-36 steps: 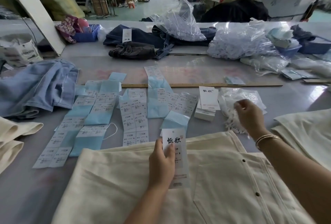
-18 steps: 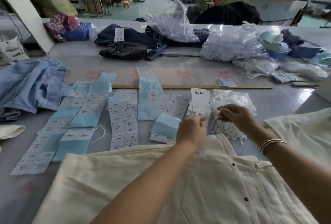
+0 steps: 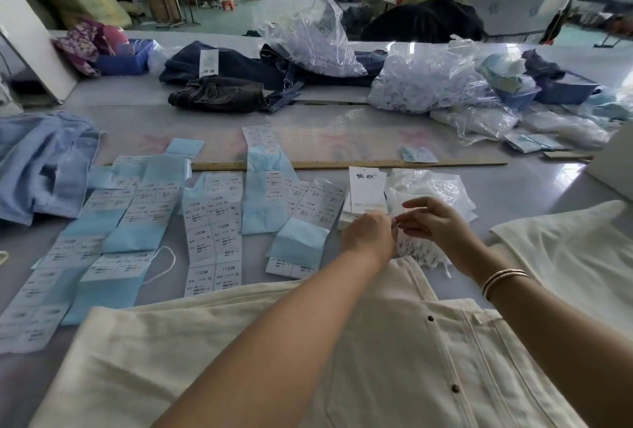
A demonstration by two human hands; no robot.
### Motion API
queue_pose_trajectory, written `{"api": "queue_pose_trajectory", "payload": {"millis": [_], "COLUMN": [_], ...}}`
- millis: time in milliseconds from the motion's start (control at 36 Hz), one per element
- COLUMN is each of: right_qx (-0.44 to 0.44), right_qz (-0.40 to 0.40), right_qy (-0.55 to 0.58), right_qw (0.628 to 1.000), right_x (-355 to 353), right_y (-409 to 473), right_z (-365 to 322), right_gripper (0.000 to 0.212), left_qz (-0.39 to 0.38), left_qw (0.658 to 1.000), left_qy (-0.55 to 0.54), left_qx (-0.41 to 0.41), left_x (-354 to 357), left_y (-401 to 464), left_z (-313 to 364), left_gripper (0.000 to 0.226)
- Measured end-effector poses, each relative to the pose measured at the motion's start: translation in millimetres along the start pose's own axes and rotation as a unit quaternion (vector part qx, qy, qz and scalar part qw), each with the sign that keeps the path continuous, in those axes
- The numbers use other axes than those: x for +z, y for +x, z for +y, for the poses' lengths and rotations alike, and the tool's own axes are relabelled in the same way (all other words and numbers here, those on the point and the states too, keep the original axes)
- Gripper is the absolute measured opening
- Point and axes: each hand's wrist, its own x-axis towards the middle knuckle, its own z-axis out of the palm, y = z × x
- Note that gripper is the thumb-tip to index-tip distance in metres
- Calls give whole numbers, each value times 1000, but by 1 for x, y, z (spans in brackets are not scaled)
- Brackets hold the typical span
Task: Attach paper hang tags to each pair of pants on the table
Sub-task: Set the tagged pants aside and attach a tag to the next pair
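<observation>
1. Cream pants [image 3: 239, 352] lie flat along the near edge of the table [image 3: 342, 140], waistband toward the middle.
2. Hang tags [image 3: 368, 193] sit in a white stack just beyond the pants, with a clear bag of white strings [image 3: 431, 188] touching them on the right.
3. The left hand [image 3: 370, 236] is curled just over the near end of the stack; what its fingers hold cannot be told.
4. The right hand [image 3: 435, 225], bracelets [image 3: 503, 278] on its wrist, pinches something small and white where the two hands meet.
5. Label sheets [image 3: 212, 225] cover the table's left middle.
6. A wooden ruler [image 3: 342, 164] lies just behind the tags.
</observation>
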Motion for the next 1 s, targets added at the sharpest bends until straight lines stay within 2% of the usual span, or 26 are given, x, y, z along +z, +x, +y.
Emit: {"api": "queue_pose_trajectory", "payload": {"millis": [167,250,389,444,500,528,583,639,667,750,806,889,1000], "right_qx": [21,27,28,-6,-83,-112,-94,17,87,263,307,295,279], "right_qz": [70,92,85,100,153,177,161,50,-13,-128,-127,-91,-43], "right_qy": [-66,-82,-129,-227,-309,-295,-173,-43,-13,91,193,324,406], "right_qw": [995,992,988,969,935,932,967,998,996,952,923,894,869], "right_x": [-9,-13,-11,-11,-5,3,23,47,60,92,107,120,126], "right_y": [21,30,36,24,2,-13,-47,-85,-102,-132,-137,-134,-123], "right_z": [22,24,21,17,8,3,-5,-4,-3,2,4,1,-4], "right_gripper": [21,24,22,22,21,20,22,35,44,58,55,40,38], "left_qz": [40,22,-5,-11,-17,-17,-10,-1,2,7,2,-23,-66], "left_qw": [996,993,977,970,965,964,964,965,968,980,987,992,989], "left_qy": [-72,-116,-214,-244,-258,-261,-260,-253,-244,-195,-162,-128,-131], "left_qx": [21,21,-5,-22,-38,-44,-54,-61,-61,-40,-14,9,-3], "left_x": [-10,-21,-49,-61,-71,-75,-81,-85,-86,-87,-86,-84,-80], "left_y": [-15,-29,-65,-81,-96,-104,-119,-132,-138,-152,-160,-171,-182], "left_z": [-8,-17,-34,-43,-54,-60,-70,-78,-80,-82,-81,-81,-88], "left_gripper": [21,23,20,17,14,14,13,12,12,13,14,13,14]}}
